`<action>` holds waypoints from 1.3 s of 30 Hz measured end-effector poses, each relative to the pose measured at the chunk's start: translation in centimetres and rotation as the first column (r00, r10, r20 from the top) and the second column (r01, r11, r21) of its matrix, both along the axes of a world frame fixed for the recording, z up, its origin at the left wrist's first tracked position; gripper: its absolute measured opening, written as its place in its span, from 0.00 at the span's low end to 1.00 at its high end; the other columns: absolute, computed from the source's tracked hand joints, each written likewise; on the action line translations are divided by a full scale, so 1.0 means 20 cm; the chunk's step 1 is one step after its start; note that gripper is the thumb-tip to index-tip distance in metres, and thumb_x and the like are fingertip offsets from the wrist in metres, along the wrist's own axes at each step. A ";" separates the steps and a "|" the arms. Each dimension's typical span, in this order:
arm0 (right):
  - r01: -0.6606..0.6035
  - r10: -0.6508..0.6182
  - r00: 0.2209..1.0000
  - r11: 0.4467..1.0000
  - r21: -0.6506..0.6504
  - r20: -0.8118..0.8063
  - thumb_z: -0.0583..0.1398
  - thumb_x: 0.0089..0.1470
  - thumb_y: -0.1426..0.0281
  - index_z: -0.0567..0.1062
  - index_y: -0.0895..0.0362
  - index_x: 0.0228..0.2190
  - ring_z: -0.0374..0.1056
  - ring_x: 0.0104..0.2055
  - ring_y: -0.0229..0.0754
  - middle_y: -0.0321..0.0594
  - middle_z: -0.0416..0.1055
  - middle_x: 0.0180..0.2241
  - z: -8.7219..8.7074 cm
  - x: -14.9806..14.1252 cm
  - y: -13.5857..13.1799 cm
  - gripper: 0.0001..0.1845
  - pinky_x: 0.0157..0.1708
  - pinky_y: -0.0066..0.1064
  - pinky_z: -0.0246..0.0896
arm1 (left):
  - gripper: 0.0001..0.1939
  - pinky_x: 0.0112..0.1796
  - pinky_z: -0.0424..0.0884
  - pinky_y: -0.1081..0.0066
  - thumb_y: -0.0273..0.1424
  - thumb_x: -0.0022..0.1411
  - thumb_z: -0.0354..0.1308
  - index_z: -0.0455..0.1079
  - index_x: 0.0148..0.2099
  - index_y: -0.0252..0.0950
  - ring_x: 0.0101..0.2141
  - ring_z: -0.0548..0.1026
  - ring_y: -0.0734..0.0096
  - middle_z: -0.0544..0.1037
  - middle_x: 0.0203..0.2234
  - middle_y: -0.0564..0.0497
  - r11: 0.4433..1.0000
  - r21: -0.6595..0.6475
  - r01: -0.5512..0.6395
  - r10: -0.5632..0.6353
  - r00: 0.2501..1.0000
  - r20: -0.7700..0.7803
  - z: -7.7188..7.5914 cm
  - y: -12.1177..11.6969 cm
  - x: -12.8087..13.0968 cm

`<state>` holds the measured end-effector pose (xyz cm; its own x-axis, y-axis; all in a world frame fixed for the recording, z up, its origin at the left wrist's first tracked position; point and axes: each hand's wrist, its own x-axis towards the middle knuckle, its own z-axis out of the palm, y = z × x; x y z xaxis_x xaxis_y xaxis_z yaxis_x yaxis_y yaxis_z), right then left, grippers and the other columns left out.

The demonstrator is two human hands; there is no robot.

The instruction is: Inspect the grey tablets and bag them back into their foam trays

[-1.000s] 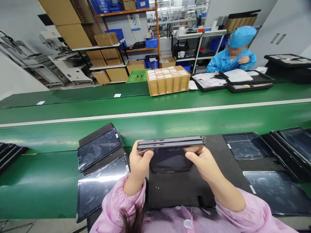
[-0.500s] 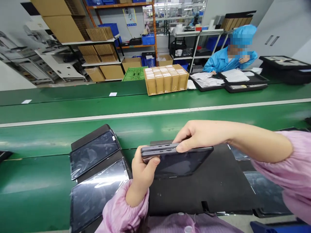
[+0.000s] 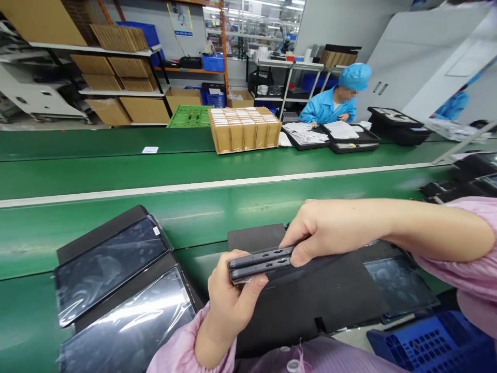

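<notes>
Two dark tablets (image 3: 260, 263) are held together as a pair in the middle of the view, their narrow edges with port openings turned up toward me. My left hand (image 3: 233, 292) is closed around their left end, thumb on the near side. Over the right part, my right hand (image 3: 310, 233) pinches the same pair between thumb and fingers. Under the tablets lies a black flat sheet (image 3: 306, 305). To the left rest film-covered tablets, one farther off (image 3: 112, 264) and one nearer (image 3: 132, 326), both on black trays.
More film-covered tablets (image 3: 399, 285) lie right of the sheet, above a blue basket (image 3: 435, 342). Across the green bench (image 3: 186, 202) stand a cardboard divider box (image 3: 244, 129) and black trays of papers (image 3: 306, 135). A co-worker in blue (image 3: 330, 106) sits behind them.
My view has swung to the right. The tablet pair has tipped, so the lower tablet's broad dark screen, visible before, now hardly shows. Both hands keep their hold.
</notes>
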<state>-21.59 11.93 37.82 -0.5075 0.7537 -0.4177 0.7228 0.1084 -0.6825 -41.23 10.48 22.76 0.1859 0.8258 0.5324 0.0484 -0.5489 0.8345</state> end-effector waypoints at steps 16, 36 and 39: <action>0.008 -0.052 0.987 0.963 -0.271 -0.155 0.58 0.56 0.61 0.75 0.61 0.47 0.71 0.42 0.40 0.40 0.76 0.42 -0.04 0.14 0.03 0.22 0.46 0.28 0.62 | 0.20 0.21 0.69 0.75 0.49 0.52 0.60 0.67 0.33 0.37 0.18 0.72 0.73 0.76 0.19 0.54 0.993 -0.107 -0.053 0.048 0.998 -0.041 0.00 0.03 0.00; 0.071 -0.101 0.992 0.939 -0.335 -0.074 0.65 0.48 0.62 0.78 0.61 0.43 0.71 0.33 0.37 0.37 0.78 0.32 -0.04 0.14 0.17 0.22 0.38 0.26 0.64 | 0.24 0.26 0.72 0.71 0.51 0.44 0.62 0.66 0.34 0.36 0.23 0.76 0.67 0.78 0.22 0.52 0.934 -0.340 -0.113 0.111 0.994 -0.025 0.05 0.14 0.08; 0.008 -0.009 1.000 0.964 -0.267 -0.003 0.64 0.48 0.63 0.79 0.63 0.39 0.68 0.30 0.35 0.36 0.77 0.30 -0.03 0.11 0.18 0.18 0.34 0.24 0.62 | 0.24 0.25 0.72 0.71 0.52 0.46 0.61 0.66 0.33 0.36 0.22 0.75 0.68 0.77 0.21 0.53 0.942 -0.314 -0.120 0.108 0.993 -0.056 0.05 0.13 0.07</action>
<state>-19.38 15.63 37.31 -0.5039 0.6192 -0.6022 0.7199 -0.0842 -0.6890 -39.76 13.13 23.71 0.0957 0.9674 0.2345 0.1297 -0.2457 0.9606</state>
